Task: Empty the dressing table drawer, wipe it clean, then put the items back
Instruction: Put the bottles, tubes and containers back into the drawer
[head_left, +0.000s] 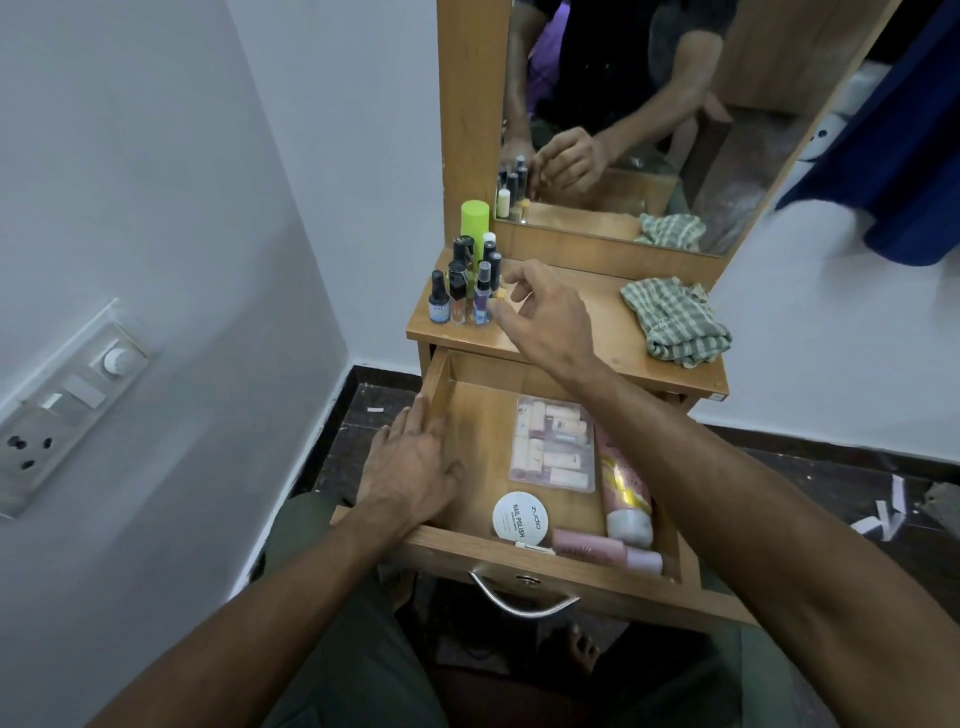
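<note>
Both hands spread: left hand (415, 470) flat on wooden drawer (470, 431), right hand (540, 312) above glossy bottles (462, 283).

a home bedroom: mirrored dressing table (582, 332), cosmetics (467, 280).

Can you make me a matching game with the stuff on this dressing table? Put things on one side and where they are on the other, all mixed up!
Things:
1. checked cloth
2. round white tub
3. green-capped bottle
4. left hand

Places:
A. at the back of the bottle group on the tabletop
B. resting on the drawer's left side wall
C. on the right of the tabletop
D. inside the open drawer, near its front

Pairs: 1-C, 2-D, 3-A, 4-B
</note>
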